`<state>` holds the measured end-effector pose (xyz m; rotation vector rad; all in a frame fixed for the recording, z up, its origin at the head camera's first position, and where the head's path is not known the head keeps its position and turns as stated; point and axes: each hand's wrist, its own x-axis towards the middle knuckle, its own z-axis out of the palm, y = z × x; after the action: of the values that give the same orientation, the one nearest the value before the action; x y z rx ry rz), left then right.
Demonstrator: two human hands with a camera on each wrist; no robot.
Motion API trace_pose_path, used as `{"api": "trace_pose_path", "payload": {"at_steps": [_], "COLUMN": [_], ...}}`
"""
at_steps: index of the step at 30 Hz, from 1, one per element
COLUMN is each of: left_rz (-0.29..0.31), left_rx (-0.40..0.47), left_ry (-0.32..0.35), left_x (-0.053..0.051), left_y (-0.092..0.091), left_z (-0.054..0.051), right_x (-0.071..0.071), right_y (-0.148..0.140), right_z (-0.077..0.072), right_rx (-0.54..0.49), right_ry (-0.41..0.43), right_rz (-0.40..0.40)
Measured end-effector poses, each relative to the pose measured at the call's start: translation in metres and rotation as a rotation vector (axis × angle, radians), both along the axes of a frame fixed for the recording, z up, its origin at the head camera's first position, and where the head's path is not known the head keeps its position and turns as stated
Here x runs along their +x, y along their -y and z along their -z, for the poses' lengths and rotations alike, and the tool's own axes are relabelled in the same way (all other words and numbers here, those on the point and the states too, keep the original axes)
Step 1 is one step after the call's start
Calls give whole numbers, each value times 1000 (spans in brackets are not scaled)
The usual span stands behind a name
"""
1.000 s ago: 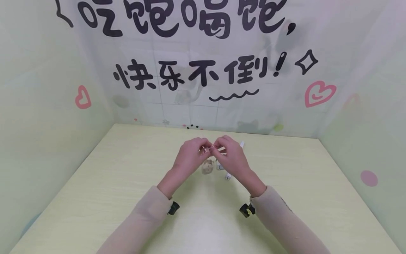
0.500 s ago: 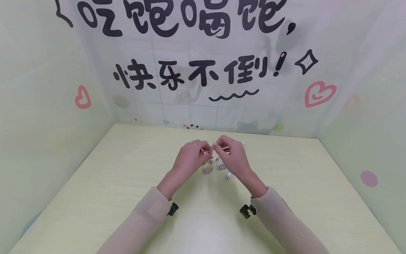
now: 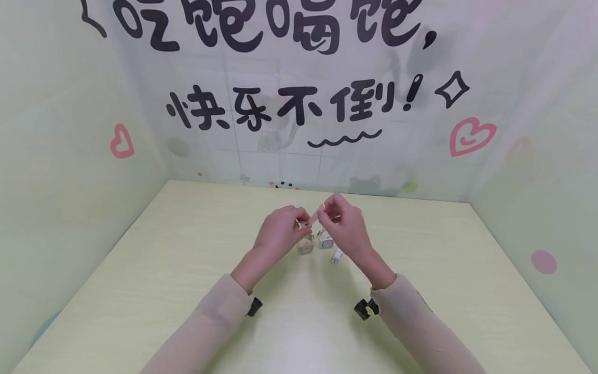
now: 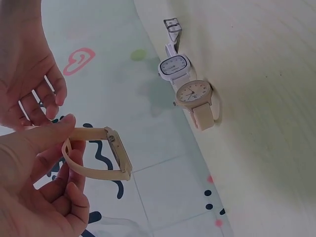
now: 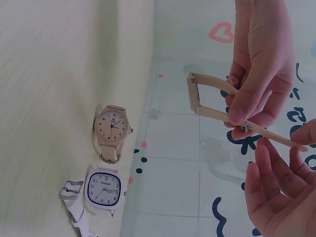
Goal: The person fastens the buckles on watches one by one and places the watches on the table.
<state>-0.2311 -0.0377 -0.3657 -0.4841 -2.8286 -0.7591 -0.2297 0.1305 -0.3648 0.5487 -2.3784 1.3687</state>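
My left hand point(image 3: 280, 226) grips a beige wristwatch point(image 5: 212, 114) by its looped strap, near the buckle point(image 5: 245, 126). The case is turned edge-on, so its dial is hidden in both wrist views. With thumb and finger, my right hand point(image 3: 345, 226) pinches the free end of the strap point(image 5: 276, 138), which stretches straight between the two hands. On the table beneath lie a round beige watch point(image 5: 111, 126) and a white watch with a squarish dial point(image 5: 104, 187).
A white strap with a metal buckle point(image 5: 71, 190) lies beside the white watch. The pale wooden table point(image 3: 187, 270) is bounded by printed walls, with the back wall point(image 3: 280, 166) just beyond the hands.
My right hand has drawn away to the right and slightly up with the strap end, so more of the strap shows between the hands. The left hand keeps its place.
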Motion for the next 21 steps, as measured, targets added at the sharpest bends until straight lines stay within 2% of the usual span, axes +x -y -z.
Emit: {"api": "trace_pose_path", "payload": {"at_steps": [4,8,16,21], "left_rz": [9,5,-17,-14], "left_rx": [-26,-12,95,237], "left_ry": [-27,-34,4,81], "left_x": [3,4,4,1], "left_y": [-2,-3,-3,-1], "left_z": [-2,-2,0,4], "right_x": [0,0,-4,-3], "right_y": [0,-2,-5,-6], "right_z": [2,3,5,5], "right_rx": [47,68,-47,-97], "right_ry": [53,116,219,218], "right_rz": [-10,-25,-76,-80]}}
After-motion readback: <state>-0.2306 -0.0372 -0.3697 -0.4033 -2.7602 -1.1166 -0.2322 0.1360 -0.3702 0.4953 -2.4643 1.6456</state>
